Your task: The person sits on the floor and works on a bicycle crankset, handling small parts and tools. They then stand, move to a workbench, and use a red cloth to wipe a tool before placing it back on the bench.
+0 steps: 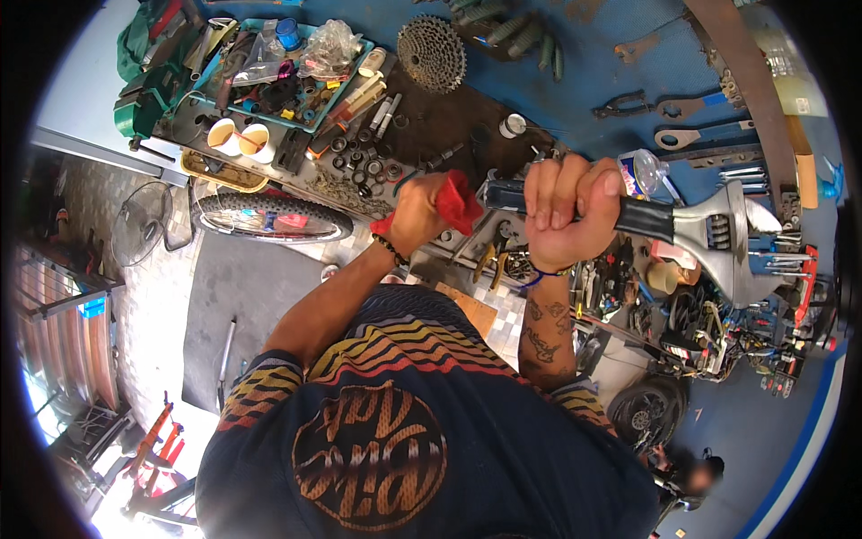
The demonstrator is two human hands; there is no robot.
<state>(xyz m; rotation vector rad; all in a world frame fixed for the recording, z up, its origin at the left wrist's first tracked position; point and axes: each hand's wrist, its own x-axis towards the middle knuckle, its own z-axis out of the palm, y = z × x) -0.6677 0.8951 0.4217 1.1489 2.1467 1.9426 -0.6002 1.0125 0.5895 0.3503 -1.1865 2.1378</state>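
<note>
My right hand [575, 216] is closed around the dark grip of a large adjustable wrench [716, 238], held sideways above the workbench. Its silver jaw head points right, and the end of its handle sticks out left of my fist. A bunched red cloth [460, 203] is gripped in my left hand [420, 214], close to that handle end. Whether the cloth touches the wrench I cannot tell. Behind my left hand, several metal rings and small parts [364, 171] lie on the dark bench top.
A teal tray [269, 115] of mixed parts and two cups [256, 142] stand at the far left of the bench. A cassette [432, 54] and several tools [687, 106] are on the blue wall. A bicycle wheel [274, 218] is below the bench; a person [696, 472] is at lower right.
</note>
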